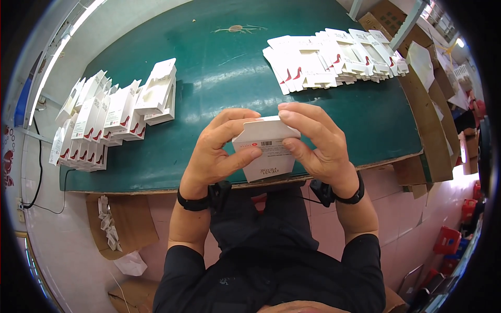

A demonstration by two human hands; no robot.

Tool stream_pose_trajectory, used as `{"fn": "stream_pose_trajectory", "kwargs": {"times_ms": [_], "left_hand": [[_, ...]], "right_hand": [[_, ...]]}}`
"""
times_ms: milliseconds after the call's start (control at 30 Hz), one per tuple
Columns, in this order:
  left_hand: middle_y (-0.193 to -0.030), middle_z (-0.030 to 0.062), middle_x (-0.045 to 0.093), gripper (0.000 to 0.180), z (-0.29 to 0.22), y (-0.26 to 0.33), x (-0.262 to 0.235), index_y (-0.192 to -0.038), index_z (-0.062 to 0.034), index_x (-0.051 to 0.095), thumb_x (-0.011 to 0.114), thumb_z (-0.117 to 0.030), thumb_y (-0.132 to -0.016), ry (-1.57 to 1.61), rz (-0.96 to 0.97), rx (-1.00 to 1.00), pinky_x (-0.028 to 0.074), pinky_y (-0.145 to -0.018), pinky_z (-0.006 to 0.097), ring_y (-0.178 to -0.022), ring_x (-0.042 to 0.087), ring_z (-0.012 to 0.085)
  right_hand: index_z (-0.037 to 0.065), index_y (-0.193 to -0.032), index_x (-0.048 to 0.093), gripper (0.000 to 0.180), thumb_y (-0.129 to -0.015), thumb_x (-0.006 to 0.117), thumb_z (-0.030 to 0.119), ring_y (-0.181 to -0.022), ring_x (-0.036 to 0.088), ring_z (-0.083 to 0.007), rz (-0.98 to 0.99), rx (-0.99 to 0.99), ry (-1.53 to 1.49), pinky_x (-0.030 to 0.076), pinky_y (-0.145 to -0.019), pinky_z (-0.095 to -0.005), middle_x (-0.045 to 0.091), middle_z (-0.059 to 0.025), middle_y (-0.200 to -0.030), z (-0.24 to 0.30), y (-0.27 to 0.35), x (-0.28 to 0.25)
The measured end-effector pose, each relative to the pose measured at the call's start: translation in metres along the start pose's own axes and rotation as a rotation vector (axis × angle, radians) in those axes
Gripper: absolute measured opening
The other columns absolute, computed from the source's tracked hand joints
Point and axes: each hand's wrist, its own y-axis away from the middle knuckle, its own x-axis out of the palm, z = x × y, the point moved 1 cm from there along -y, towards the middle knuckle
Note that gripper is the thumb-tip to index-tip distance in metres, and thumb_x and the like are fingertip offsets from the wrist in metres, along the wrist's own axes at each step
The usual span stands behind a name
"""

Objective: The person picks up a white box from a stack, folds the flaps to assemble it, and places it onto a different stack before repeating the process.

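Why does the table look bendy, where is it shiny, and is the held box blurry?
Head view: the fisheye lens bends the edges of the green table; head view: pale glare spreads over its top, beyond the left hand and right hand; head view: the white box they hold looks mostly sharp, its small print hard to read.

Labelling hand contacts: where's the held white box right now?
In the head view, the white box is near the centre, held between the left hand and right hand, at the near edge of the green table.
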Motion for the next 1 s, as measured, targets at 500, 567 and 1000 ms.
{"fn": "stream_pose_trajectory", "kwargs": {"times_ms": [500, 567, 1000], "left_hand": [[-0.132, 0.0134, 0.067, 0.045, 0.001, 0.004, 0.007, -0.124, -0.0059, 0.072, 0.088, -0.009, -0.082, 0.038, -0.084, -0.007, 0.057, -0.097, 0.036, -0.118, 0.067, 0.0236], [-0.131, 0.0138, 0.067, 0.041, 0.002, 0.004, 0.006, -0.121, -0.0063, 0.073, 0.088, -0.009, -0.082, -0.041, -0.048, 0.017, 0.057, -0.096, 0.035, -0.117, 0.067, 0.0245], [-0.133, 0.0144, 0.065, 0.039, -0.002, 0.007, 0.007, -0.119, -0.0063, 0.072, 0.087, -0.006, -0.083, 0.071, -0.120, -0.020, 0.058, -0.096, 0.035, -0.118, 0.067, 0.0235]], "right_hand": [[0.001, -0.121, 0.072, 0.033, -0.097, 0.077, 0.023, -0.112, 0.070, -0.0299, 0.040, 0.125, 0.034, 0.058, -0.093, -0.0364, 0.069, -0.0183, -0.129, 0.000, 0.007, -0.001], [0.002, -0.118, 0.072, 0.030, -0.096, 0.078, 0.022, -0.112, 0.070, -0.0296, 0.077, 0.120, 0.032, 0.058, -0.092, -0.0365, 0.069, -0.0181, -0.129, -0.002, 0.010, -0.004], [0.004, -0.129, 0.065, 0.044, -0.094, 0.081, 0.025, -0.115, 0.069, -0.0303, -0.013, 0.246, -0.117, 0.058, -0.091, -0.0373, 0.068, -0.0186, -0.130, -0.003, 0.016, 0.003]]}}
